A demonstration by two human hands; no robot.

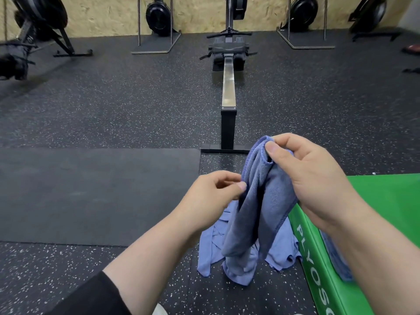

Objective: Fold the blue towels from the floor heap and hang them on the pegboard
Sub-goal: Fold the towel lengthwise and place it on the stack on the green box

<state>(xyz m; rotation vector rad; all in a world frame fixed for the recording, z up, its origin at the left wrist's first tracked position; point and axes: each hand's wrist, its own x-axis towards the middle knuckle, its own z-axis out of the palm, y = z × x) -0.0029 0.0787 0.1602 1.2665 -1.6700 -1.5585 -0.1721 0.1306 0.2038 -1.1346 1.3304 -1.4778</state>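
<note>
A blue towel hangs bunched in front of me, its lower end near the floor. My right hand grips its top edge between thumb and fingers. My left hand pinches its left edge a little lower. Under it a heap of lighter blue towels lies on the speckled floor beside the green box. Another blue towel lies on top of that box, partly hidden by my right forearm. No pegboard is in view.
A green plyo box stands at the right. A rowing machine rail runs away from me at the centre. A black mat covers the floor at the left. More rowers and stands line the back wall.
</note>
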